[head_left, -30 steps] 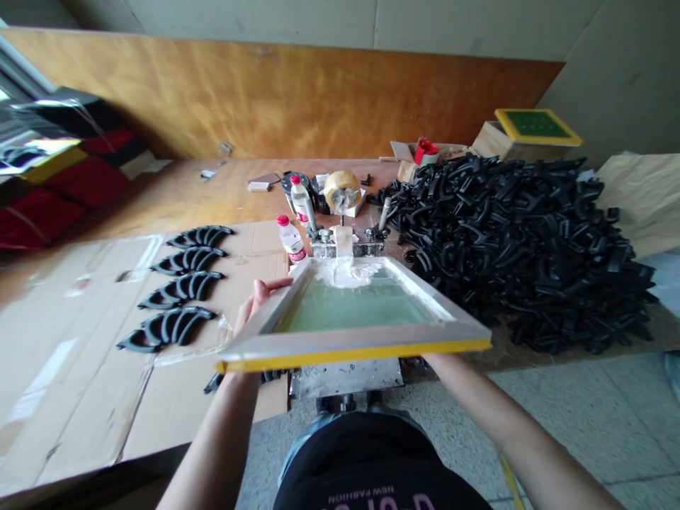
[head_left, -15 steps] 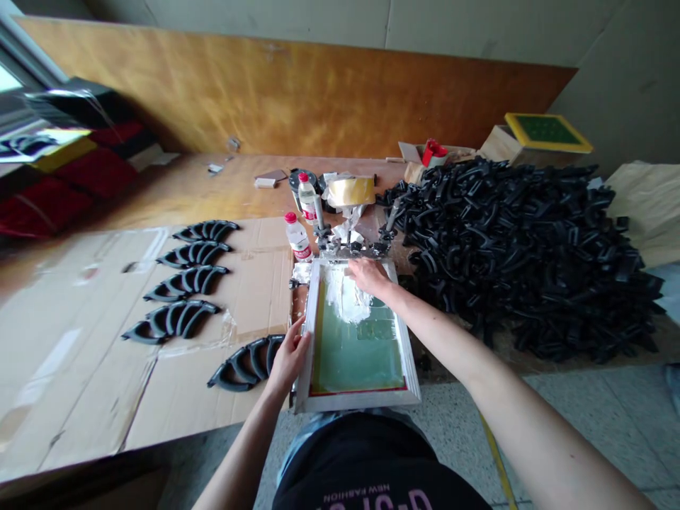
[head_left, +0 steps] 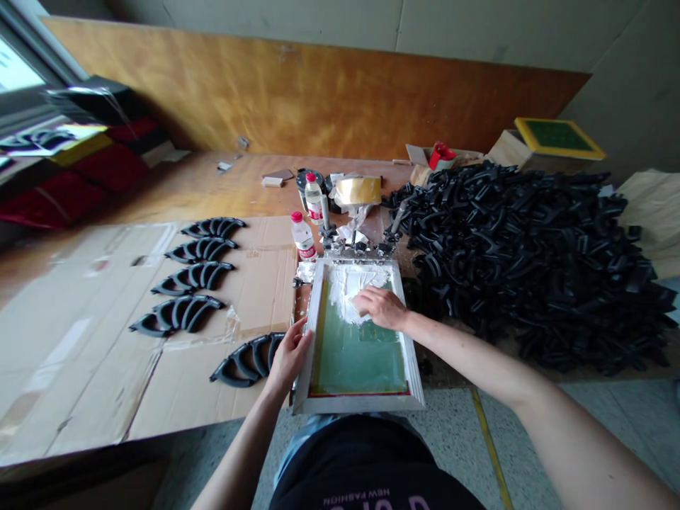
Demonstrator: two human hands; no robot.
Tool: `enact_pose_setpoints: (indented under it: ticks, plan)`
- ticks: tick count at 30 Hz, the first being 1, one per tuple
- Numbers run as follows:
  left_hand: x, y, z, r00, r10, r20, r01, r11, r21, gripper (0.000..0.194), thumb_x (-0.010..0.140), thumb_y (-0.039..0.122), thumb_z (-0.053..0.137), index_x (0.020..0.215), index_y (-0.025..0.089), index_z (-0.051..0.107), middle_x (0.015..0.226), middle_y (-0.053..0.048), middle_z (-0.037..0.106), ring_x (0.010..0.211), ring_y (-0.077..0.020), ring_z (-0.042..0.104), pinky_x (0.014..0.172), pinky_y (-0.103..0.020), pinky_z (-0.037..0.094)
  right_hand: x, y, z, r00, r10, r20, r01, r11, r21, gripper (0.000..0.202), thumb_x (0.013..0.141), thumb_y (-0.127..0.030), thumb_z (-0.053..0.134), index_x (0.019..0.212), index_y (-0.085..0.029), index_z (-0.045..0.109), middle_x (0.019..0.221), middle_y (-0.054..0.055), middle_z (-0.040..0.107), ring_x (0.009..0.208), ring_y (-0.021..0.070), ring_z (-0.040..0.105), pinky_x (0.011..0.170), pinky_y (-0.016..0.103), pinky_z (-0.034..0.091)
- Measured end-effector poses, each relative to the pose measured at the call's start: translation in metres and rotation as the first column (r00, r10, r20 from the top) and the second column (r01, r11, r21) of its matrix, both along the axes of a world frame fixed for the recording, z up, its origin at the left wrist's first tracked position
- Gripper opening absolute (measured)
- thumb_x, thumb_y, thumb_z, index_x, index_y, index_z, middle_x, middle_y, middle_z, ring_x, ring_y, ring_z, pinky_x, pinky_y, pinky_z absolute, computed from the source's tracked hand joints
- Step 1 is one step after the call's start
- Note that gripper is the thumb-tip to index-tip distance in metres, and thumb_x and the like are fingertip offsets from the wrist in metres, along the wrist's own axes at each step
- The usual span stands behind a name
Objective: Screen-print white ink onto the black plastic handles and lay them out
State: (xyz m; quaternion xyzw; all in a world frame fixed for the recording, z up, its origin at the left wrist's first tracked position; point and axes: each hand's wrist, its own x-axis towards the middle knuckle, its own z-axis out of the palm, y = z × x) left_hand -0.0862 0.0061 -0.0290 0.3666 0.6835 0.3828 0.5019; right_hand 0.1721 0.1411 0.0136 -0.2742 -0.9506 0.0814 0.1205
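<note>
A silk-screen frame [head_left: 416, 368] with a metal border and green mesh lies in front of me, fixed at its far end to a hinge clamp [head_left: 358, 253]. White paste [head_left: 343, 287] is smeared over the mesh's far part. My right hand [head_left: 381, 307] is closed low over the paste; what its fingers hold is hidden. My left hand [head_left: 290, 352] grips the frame's left edge, fingers along the outer side, thumb towards the top. Just left of that hand sits a fanned group of black curved parts [head_left: 247, 361], partly covered by it.
More black curved parts [head_left: 180, 314] lie in rows on cardboard [head_left: 260, 283] at left. A large heap of black parts [head_left: 531, 269] fills the right. Behind the frame stand two red-capped bottles [head_left: 304, 237] and a tape roll [head_left: 358, 190]. A yellow-framed screen [head_left: 560, 138] rests on a box.
My right hand has moved from the far end of the screen towards me, over the white paste. My left hand stays at the frame's left edge. The view has shifted slightly.
</note>
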Motion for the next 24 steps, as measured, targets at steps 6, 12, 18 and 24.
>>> enact_pose_setpoints:
  ticks: [6,12,18,24]
  plan:
    - [0.002,0.001,0.023,0.999,0.018,0.039,-0.017,1.000,-0.025,0.076,0.075,0.063,0.064,0.136,0.020,0.051,0.084,-0.004,0.072,0.073,-0.0207,0.066,0.062,-0.028,0.049,-0.007,0.016,0.017,0.997,-0.068,-0.020,0.066,0.993,-0.094,0.014,0.087,-0.024,0.063,0.100,-0.022,0.068,0.092,0.004,0.069,0.088,0.0194,0.062,0.076,0.027,0.044]
    - [-0.002,0.009,0.082,0.999,0.030,0.035,-0.032,0.996,0.085,0.071,0.076,0.071,0.058,0.124,0.019,0.064,0.091,-0.004,0.071,0.077,-0.0200,0.063,0.064,-0.026,0.048,-0.010,0.083,0.054,0.876,-0.457,-0.154,0.460,0.888,-0.019,0.059,0.086,-0.032,0.066,0.142,-0.031,0.047,0.109,0.005,0.070,0.090,0.0212,0.065,0.078,0.030,0.047]
    - [0.008,0.058,0.132,0.951,0.081,0.299,-0.182,0.926,0.329,0.063,0.079,0.069,0.056,0.115,0.018,0.065,0.095,-0.004,0.070,0.078,-0.0179,0.065,0.070,-0.029,0.052,0.069,0.082,0.025,0.583,-0.783,-0.219,0.752,0.621,-0.221,0.029,0.091,-0.029,0.049,0.113,-0.019,0.065,0.082,0.005,0.070,0.078,0.0218,0.064,0.076,0.034,0.049]
    - [0.030,0.083,0.126,0.908,0.183,0.377,-0.334,0.859,0.389,0.056,0.084,0.064,0.051,0.119,0.019,0.057,0.100,-0.007,0.070,0.086,-0.0183,0.066,0.068,-0.028,0.053,0.040,0.008,-0.039,0.833,-0.550,-0.060,0.520,0.816,-0.253,0.027,0.082,-0.034,0.069,0.106,-0.021,0.068,0.094,0.006,0.069,0.093,0.0224,0.061,0.087,0.036,0.048]
